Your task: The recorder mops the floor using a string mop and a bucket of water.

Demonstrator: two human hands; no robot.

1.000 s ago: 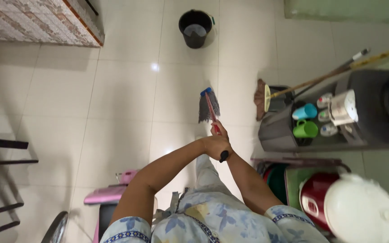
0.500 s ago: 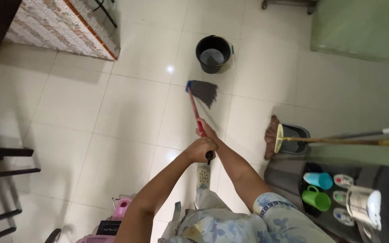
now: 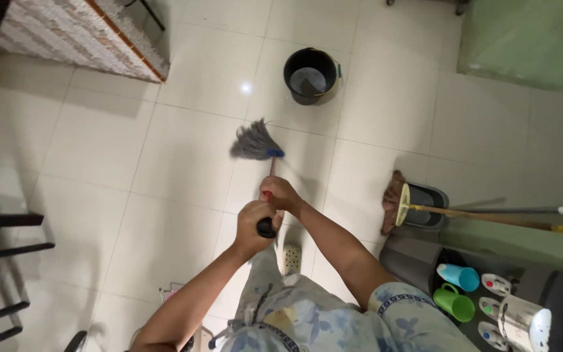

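Both my hands grip a mop with a red handle (image 3: pixel 271 171). My left hand (image 3: pixel 253 225) closes around the black end of the handle, nearest my body. My right hand (image 3: pixel 280 193) holds the handle just ahead of it. The grey string mop head (image 3: pixel 253 144), with a blue clamp, lies spread on the white tiled floor (image 3: pixel 164 156), fanned toward the left. A black bucket (image 3: pixel 311 75) stands on the tiles beyond the mop head.
A broom (image 3: pixel 395 202) leans with a dark dustpan (image 3: pixel 425 205) at the right. Next to it a grey stand (image 3: pixel 412 261) holds a blue cup (image 3: pixel 459 276), a green cup (image 3: pixel 454 302) and a white kettle (image 3: pixel 522 324). A patterned counter corner (image 3: pixel 73 36) is top left; dark chair legs (image 3: pixel 1 228) at the left edge.
The mop head has swung from just below the bucket to the left and back toward me. My hands have drawn in closer to my body.
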